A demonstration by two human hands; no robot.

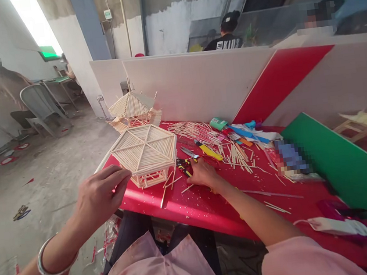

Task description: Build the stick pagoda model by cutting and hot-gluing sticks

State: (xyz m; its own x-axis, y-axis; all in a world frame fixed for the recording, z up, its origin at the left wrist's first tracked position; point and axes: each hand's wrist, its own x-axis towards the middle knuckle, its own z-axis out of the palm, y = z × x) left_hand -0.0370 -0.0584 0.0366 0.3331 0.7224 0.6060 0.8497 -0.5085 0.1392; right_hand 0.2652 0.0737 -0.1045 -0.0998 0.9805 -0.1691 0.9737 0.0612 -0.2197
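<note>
A hexagonal model of thin wooden sticks (146, 148) stands near the front left edge of the red table, its flat top split by spokes. My left hand (99, 195) is beside its left side, fingers bent and pressed together; what they hold, if anything, is hidden. On the table right of the model, my right hand (204, 174) is closed at a black-and-yellow pair of pliers (183, 167). Scissors (189, 152) lie just beyond it, with a yellow utility knife (209, 151) alongside. A thin pointed stick (163, 197) lies in front of the model.
Behind the model rises a stick pavilion with a pointed roof (131, 106). Loose sticks (191, 132) cover the back of the red table (211, 209). A green board (346, 167) leans at the right, near a white strip-like object (341, 227). Other people sit beyond the partition (190, 79).
</note>
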